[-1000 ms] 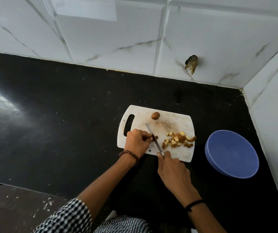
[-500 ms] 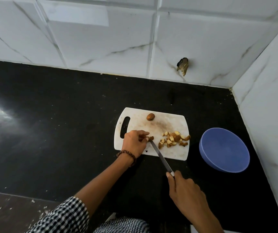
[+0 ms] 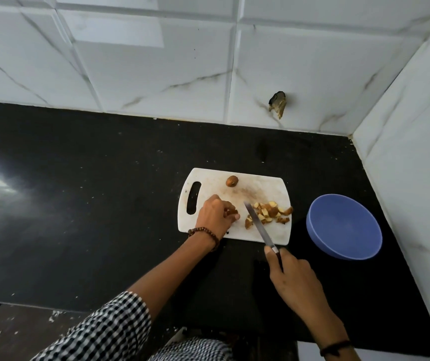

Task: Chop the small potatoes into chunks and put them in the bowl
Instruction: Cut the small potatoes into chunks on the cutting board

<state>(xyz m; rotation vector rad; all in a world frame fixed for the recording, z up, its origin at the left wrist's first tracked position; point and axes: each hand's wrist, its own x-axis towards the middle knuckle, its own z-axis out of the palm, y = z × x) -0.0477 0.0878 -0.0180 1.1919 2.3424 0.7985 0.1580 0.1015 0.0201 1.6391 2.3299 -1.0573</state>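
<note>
A white cutting board lies on the black counter. One whole small potato sits near its far edge. A pile of potato chunks lies on the board's right side. My left hand rests on the board and pinches a small potato piece under its fingertips. My right hand grips the handle of a knife; the blade angles up across the board, its tip just left of the chunk pile. An empty blue bowl stands to the right of the board.
The black counter stretches wide to the left. White tiled walls close the back and right sides, meeting in a corner behind the bowl. A chipped hole marks the back wall. The counter's near edge runs at lower left.
My right hand drew the knife back toward me, then moved it right; the blade now lies beside the chunk pile, away from the piece under my left hand. My left hand stayed put.
</note>
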